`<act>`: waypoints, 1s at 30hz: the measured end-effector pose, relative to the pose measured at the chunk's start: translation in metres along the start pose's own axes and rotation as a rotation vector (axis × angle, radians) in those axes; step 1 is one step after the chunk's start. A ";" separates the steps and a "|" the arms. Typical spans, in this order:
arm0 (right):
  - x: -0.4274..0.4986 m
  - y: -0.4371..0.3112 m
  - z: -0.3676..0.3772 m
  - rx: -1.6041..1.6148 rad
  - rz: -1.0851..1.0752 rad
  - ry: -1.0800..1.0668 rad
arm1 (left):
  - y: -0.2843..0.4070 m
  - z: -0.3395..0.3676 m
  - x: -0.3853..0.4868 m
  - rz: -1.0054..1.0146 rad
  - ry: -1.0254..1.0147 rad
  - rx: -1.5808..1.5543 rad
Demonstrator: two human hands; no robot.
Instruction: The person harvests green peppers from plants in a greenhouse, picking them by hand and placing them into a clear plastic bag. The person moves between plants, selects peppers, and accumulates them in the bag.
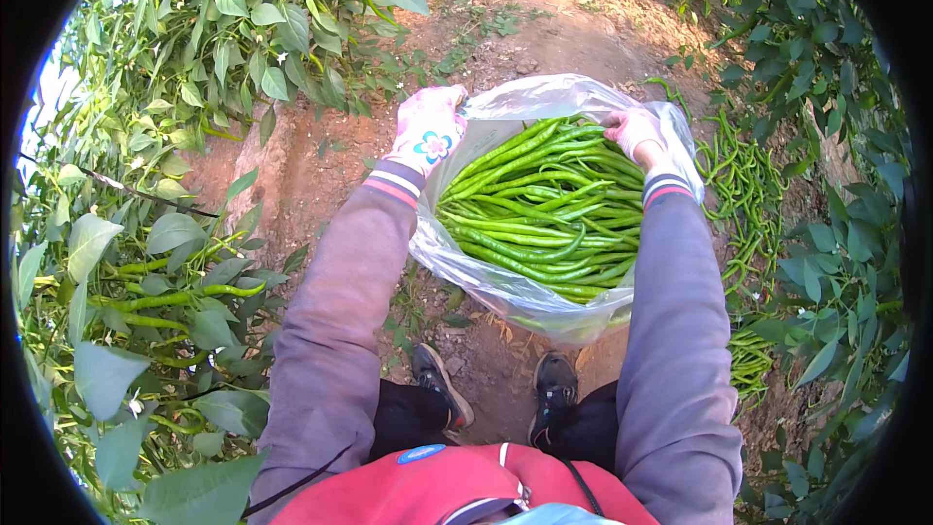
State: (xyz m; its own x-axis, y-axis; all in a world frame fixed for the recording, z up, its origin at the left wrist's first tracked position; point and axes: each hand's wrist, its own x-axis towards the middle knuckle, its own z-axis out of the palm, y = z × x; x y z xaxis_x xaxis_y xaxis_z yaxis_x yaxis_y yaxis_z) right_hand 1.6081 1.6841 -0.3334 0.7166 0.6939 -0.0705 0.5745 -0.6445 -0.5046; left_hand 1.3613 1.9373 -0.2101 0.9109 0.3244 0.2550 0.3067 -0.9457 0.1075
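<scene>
A clear plastic bag (466,270) stands on the soil in front of my feet, its mouth spread wide. Long green chili peppers (547,204) fill it, most of them lying roughly sideways. My left hand (430,124), in a pink glove with a flower print, grips the bag's rim at the far left. At the far right of the mouth, my right hand (633,130) has its gloved fingers bent at the rim, close to the pepper tips. Some of the right fingers are hidden by the hand itself.
Pepper plants (197,36) with hanging peppers line the left side; more plants (824,292) grow on the right. Loose green peppers (743,197) lie in a strip on the ground right of the bag. My shoes (437,383) are just behind the bag. Bare soil (539,29) runs ahead.
</scene>
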 end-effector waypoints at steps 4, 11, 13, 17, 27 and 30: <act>0.007 -0.015 0.010 0.183 0.031 -0.126 | 0.009 -0.001 0.004 -0.073 0.013 -0.040; 0.030 -0.034 0.010 -0.091 0.133 -0.184 | 0.000 -0.003 0.005 -0.204 0.017 -0.228; 0.034 -0.040 0.006 -0.282 0.094 -0.095 | -0.001 -0.002 0.003 -0.208 0.026 -0.297; 0.030 -0.065 -0.013 -0.046 0.076 -0.009 | -0.007 -0.009 -0.007 -0.147 0.189 -0.230; -0.167 -0.117 -0.136 -0.174 -0.393 -0.192 | 0.112 -0.014 -0.126 0.811 0.011 -0.126; -0.309 -0.110 -0.184 0.022 -0.136 -0.148 | 0.172 -0.051 -0.169 0.885 -0.369 -0.138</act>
State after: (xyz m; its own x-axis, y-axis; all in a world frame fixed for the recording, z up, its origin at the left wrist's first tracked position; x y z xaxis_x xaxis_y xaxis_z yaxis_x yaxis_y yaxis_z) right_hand 1.3956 1.4816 -0.0977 0.5661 0.8148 -0.1250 0.6524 -0.5355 -0.5363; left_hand 1.2460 1.7208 -0.1860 0.8333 -0.5526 -0.0174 -0.5453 -0.8266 0.1392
